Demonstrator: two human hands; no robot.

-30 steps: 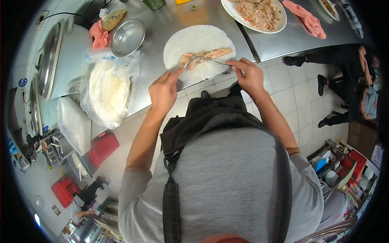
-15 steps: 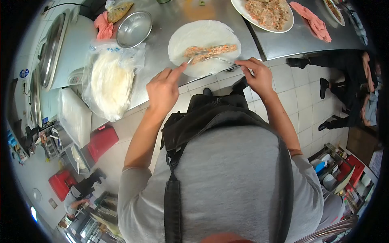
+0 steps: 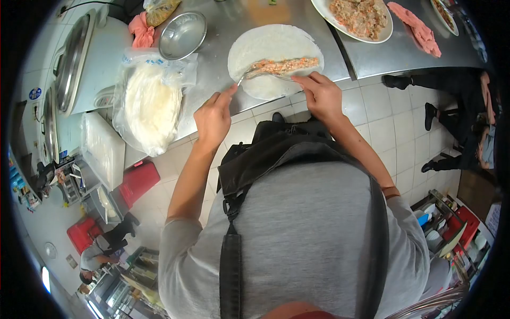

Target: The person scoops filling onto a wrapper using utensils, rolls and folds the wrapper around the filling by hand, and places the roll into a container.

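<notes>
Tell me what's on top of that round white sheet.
On the white sheet lies a strip of orange-flecked filling, with metal utensils at its left end. Whatever is directly beneath the filling is hidden.

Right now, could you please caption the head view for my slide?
Left hand and right hand hold metal utensils at a strip of minced filling on a round white wrapper.

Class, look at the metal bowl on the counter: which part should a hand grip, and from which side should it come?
I would pinch the rim on the person's right, coming from that side. The metal bowl sits open side up, leaving its rim exposed; bare counter lies to its right, while the pink cloth crowds its left.
</notes>
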